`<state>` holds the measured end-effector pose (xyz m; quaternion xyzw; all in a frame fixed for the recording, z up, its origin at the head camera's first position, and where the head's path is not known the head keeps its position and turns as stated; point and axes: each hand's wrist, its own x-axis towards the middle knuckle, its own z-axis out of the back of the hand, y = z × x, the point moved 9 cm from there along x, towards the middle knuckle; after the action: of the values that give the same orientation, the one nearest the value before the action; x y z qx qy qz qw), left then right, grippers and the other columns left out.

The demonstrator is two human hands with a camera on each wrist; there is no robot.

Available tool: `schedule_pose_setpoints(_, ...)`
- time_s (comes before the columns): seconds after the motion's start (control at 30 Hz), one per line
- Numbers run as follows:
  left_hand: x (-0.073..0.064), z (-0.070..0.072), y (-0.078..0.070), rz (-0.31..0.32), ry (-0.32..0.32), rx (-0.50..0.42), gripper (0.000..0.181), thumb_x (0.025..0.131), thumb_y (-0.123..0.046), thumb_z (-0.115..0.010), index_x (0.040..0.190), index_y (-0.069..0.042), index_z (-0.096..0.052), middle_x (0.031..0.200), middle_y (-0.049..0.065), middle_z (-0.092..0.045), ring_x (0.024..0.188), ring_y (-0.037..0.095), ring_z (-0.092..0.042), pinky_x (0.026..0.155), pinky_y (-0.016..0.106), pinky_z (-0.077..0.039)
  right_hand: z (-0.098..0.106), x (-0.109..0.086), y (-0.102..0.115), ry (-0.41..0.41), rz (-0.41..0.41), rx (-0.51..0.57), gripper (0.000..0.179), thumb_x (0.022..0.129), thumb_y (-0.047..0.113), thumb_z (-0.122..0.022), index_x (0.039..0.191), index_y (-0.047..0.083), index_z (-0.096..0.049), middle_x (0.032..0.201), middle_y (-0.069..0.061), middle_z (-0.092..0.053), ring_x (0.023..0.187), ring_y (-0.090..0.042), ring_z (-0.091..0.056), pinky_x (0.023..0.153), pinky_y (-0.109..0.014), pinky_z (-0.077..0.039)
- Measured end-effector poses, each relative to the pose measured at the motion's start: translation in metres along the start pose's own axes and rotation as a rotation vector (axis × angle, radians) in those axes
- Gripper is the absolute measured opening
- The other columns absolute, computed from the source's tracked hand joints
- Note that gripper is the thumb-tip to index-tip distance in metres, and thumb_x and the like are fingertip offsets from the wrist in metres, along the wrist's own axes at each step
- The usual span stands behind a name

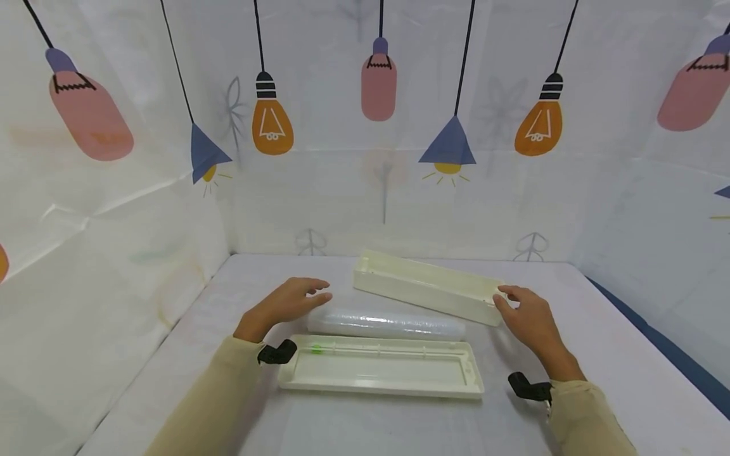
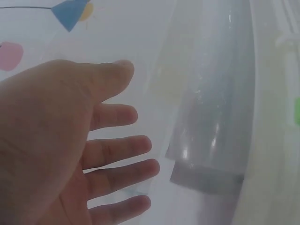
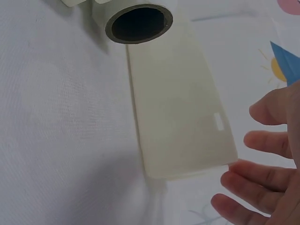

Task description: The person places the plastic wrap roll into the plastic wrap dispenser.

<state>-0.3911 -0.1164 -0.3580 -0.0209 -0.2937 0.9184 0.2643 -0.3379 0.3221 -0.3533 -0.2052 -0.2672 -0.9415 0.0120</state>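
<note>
We spread our left hand (image 1: pixel 288 299) loosely near the left end of the plastic roll (image 1: pixel 388 325), which lies between the shallow tray (image 1: pixel 376 368) and the deeper box (image 1: pixel 422 297). Our right hand (image 1: pixel 529 318), fingers apart, is at the box's right end; we cannot tell whether it touches.

- Your left hand (image 2: pixel 70 131) hangs with its fingers extended and slightly spread.
- The glossy roll (image 2: pixel 215 117) lies near your fingertips, apart from them.
- Beyond it: a cream tray (image 2: pixel 274 136), green spot (image 2: pixel 297 111).
- Above your thumb: a blue lamp print (image 2: pixel 69 14).
</note>
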Motion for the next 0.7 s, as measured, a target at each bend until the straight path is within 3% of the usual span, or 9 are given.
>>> schedule_pose_setpoints(0.23,0.020,-0.004,-0.006,0.026,-0.030,0.006,0.047,0.104,-0.036,-0.055,0.135,-0.002,-0.062,0.132,0.014,-0.064,0.116,0.033,-0.063,0.099,0.051,-0.049,-0.002,0.000,-0.005,-0.043,-0.007,0.040,0.041,0.099,0.023,-0.059,0.126,-0.008,-0.063,0.128,-0.033,-0.057,0.109,-0.047,-0.061,0.086,-0.061,-0.050)
schedule_pose_setpoints(0.47,0.040,-0.007,-0.010,0.061,-0.088,0.001,0.043,0.104,-0.034,-0.055,0.129,0.000,-0.066,0.125,0.013,-0.068,0.117,0.033,-0.061,0.099,0.051,-0.048,-0.005,0.000,-0.010,-0.022,-0.046,0.060,0.040,0.100,0.023,-0.058,0.125,-0.008,-0.063,0.129,-0.035,-0.055,0.109,-0.048,-0.062,0.087,-0.059,-0.051)
schedule_pose_setpoints(0.7,0.052,-0.008,-0.003,0.225,-0.125,0.010,0.041,0.102,-0.036,-0.056,0.125,-0.006,-0.070,0.124,0.011,-0.068,0.114,0.033,-0.063,0.093,0.052,-0.051,-0.008,0.000,-0.013,0.005,-0.083,0.088,0.039,0.101,0.024,-0.056,0.126,-0.006,-0.063,0.131,-0.034,-0.056,0.111,-0.047,-0.063,0.088,-0.057,-0.052)
